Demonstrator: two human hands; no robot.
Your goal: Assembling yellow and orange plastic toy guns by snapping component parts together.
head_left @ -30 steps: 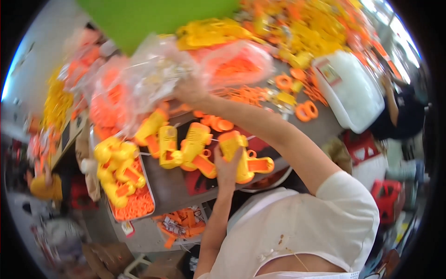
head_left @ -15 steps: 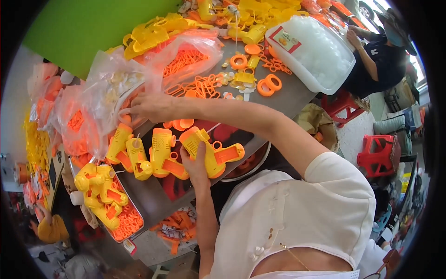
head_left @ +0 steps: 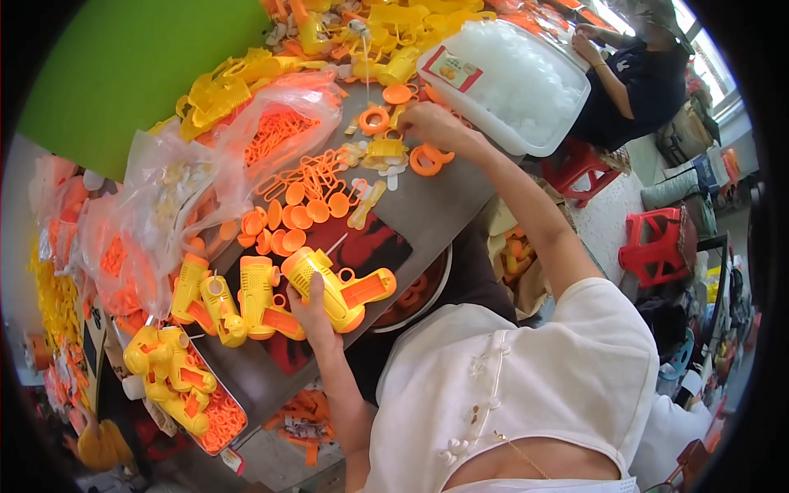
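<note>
The left hand (head_left: 311,306) is closing its fingers around a yellow toy gun with an orange grip (head_left: 339,287), holding it against the grey worktable (head_left: 427,205) near the person's chest. Just beside it, two more assembled toy guns (head_left: 234,300) are lying in a row on the tabletop. The right hand (head_left: 431,125) is reaching out across the table, its fingers curling down over a small yellow plastic part (head_left: 386,150) and touching an orange ring piece (head_left: 427,158); whether it is actually gripping either one cannot be told.

A shallow tray (head_left: 215,415) at the table's near left corner is holding loose orange parts with several finished yellow toy guns (head_left: 168,378) piling on top. Clear plastic bags (head_left: 271,135) along the far side are holding orange loops and pale pieces. A white lidded plastic box (head_left: 509,82) is sitting beyond the right hand, its contents looking whitish through the lid. Loose orange discs and rings (head_left: 300,205) are spreading over the table's middle. Another person (head_left: 633,70) is sitting at the far right.
</note>
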